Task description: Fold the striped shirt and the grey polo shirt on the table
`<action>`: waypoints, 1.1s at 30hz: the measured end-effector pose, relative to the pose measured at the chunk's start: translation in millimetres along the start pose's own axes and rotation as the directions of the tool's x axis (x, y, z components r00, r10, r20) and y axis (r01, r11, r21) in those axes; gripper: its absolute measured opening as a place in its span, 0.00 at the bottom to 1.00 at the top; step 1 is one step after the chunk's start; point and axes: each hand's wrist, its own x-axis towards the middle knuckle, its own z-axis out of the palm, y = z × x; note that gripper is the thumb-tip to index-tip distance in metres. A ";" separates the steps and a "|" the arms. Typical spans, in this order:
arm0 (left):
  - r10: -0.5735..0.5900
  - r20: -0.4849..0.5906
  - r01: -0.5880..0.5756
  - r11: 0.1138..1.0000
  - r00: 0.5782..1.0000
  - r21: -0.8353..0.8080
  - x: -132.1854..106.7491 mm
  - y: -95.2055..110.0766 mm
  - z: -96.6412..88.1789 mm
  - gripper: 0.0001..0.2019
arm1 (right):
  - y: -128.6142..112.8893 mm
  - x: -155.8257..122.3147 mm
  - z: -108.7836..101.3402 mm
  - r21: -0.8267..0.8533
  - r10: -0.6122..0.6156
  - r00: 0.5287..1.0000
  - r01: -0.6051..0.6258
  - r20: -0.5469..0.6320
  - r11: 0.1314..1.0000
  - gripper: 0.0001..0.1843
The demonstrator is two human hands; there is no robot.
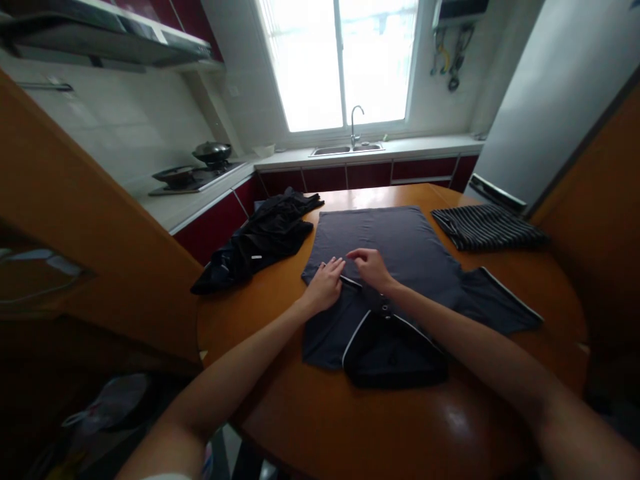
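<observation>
A dark grey polo shirt [395, 240] with white piping lies spread on the table, its dark collar [395, 350] towards me. On the left, one side of the shirt is folded inward, with a white-edged sleeve hem between my hands. My left hand [325, 287] rests flat on this folded part, fingers stretched out. Just right of it, my right hand [373, 270] is closed over the shirt, fingers curled and thumb side towards the left hand. Whatever its fingertips pinch, if anything, is hidden. The right sleeve [500, 300] sticks out flat to the side.
A heap of black clothes [270, 233] lies at the table's left edge. A folded black-and-white striped garment [487, 227] lies at the back right. The round wooden table [400, 427] stands before a counter with a sink [333, 151], a stove with pans [213, 152] and a fridge [555, 93].
</observation>
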 end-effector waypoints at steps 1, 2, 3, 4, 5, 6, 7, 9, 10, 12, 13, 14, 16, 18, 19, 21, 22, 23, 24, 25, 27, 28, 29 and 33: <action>0.000 0.027 0.000 1.000 1.000 0.015 -1.6 4.5 3.9 0.28 | -3.7 4.6 -12.1 0.027 0.005 0.999 -0.004 -0.038 1.000 0.20; 0.001 0.052 -0.003 1.000 0.999 0.030 -2.7 7.6 7.0 0.28 | -7.2 8.2 -26.6 0.044 0.005 0.998 -0.002 -0.069 0.999 0.19; 0.002 0.069 -0.005 0.999 0.998 0.045 -3.5 9.5 8.8 0.28 | -9.9 10.5 -43.0 0.043 0.001 0.996 0.003 -0.092 0.999 0.18; 0.000 0.075 -0.004 0.998 0.997 0.055 -4.1 10.9 9.5 0.29 | -11.4 11.1 -61.2 0.024 -0.002 0.993 0.005 -0.114 1.000 0.18; -0.001 0.070 -0.003 0.998 0.998 0.060 -4.4 12.2 8.9 0.29 | -11.1 10.0 -80.5 -0.010 -0.002 0.991 0.000 -0.135 1.000 0.18; 0.001 0.056 -0.005 0.998 0.998 0.060 -4.7 13.9 7.4 0.29 | -8.8 7.0 -100.4 -0.055 0.003 0.988 -0.012 -0.152 0.998 0.17; 0.015 0.040 -0.017 0.998 0.999 0.053 -5.0 16.3 5.1 0.29 | -4.4 2.4 -120.6 -0.103 0.017 0.986 -0.034 -0.167 0.994 0.17; 0.082 0.018 -0.083 0.996 0.996 0.020 -6.1 23.6 0.0 0.29 | 10.4 -10.2 -159.6 -0.199 0.069 0.978 -0.109 -0.196 0.974 0.16; 0.131 0.023 -0.131 0.991 0.991 -0.003 -6.8 28.2 -2.1 0.29 | 20.0 -17.2 -177.8 -0.251 0.105 0.970 -0.161 -0.221 0.955 0.15; 0.226 0.060 -0.223 0.973 0.972 -0.052 -8.3 37.4 -4.3 0.28 | 40.5 -30.7 -210.3 -0.358 0.177 0.941 -0.277 -0.289 0.892 0.14; 0.266 0.087 -0.260 0.963 0.960 -0.071 -8.9 41.3 -4.1 0.28 | 50.1 -36.4 -224.1 -0.404 0.208 0.924 -0.332 -0.320 0.853 0.14; 0.300 0.113 -0.291 0.953 0.947 -0.083 -9.2 44.2 -3.2 0.27 | 58.6 -41.2 -236.1 -0.440 0.237 0.910 -0.377 -0.340 0.815 0.13; 0.342 0.151 -0.331 0.939 0.928 -0.091 -9.1 46.8 0.2 0.26 | 71.1 -48.3 -254.5 -0.482 0.303 0.894 -0.436 -0.330 0.760 0.11; 0.353 0.166 -0.343 0.935 0.921 -0.085 -8.1 45.7 3.7 0.26 | 77.6 -53.0 -266.3 -0.505 0.376 0.887 -0.462 -0.267 0.730 0.12; 0.350 0.169 -0.341 0.937 0.921 -0.080 -7.4 44.4 5.1 0.26 | 79.0 -55.0 -270.3 -0.517 0.410 0.881 -0.470 -0.234 0.715 0.15; 0.345 0.171 -0.337 0.938 0.923 -0.075 -6.0 41.9 6.7 0.26 | 79.8 -59.0 -275.6 -0.540 0.472 0.862 -0.492 -0.188 0.683 0.21; 0.345 0.169 -0.337 0.939 0.923 -0.075 -5.4 41.1 7.0 0.26 | 79.7 -61.2 -277.5 -0.549 0.496 0.850 -0.504 -0.178 0.667 0.23; 0.345 0.166 -0.337 0.939 0.924 -0.075 -4.9 40.7 7.0 0.27 | 79.5 -63.5 -279.0 -0.559 0.519 0.837 -0.517 -0.171 0.649 0.24; 0.346 0.164 -0.338 0.938 0.924 -0.075 -4.5 40.6 6.9 0.27 | 79.4 -66.0 -280.4 -0.570 0.544 0.823 -0.529 -0.164 0.629 0.24; 0.346 0.163 -0.339 0.938 0.924 -0.074 -4.1 40.8 6.7 0.27 | 79.3 -68.8 -281.5 -0.585 0.567 0.809 -0.538 -0.156 0.607 0.23; 0.345 0.169 -0.338 0.938 0.923 -0.071 -3.6 41.6 6.5 0.27 | 79.5 -75.8 -283.4 -0.623 0.599 0.786 -0.546 -0.152 0.560 0.22; 0.345 0.173 -0.338 0.939 0.922 -0.070 -3.4 42.0 6.6 0.27 | 79.6 -80.4 -284.1 -0.641 0.610 0.778 -0.547 -0.153 0.538 0.22; 0.344 0.177 -0.337 0.939 0.922 -0.067 -3.3 42.1 6.9 0.27 | 79.7 -85.9 -284.5 -0.656 0.617 0.772 -0.547 -0.154 0.520 0.22; 0.349 0.175 -0.346 0.937 0.920 -0.051 -3.5 39.8 9.9 0.27 | 79.9 -117.2 -281.9 -0.641 0.634 0.751 -0.582 -0.186 0.501 0.17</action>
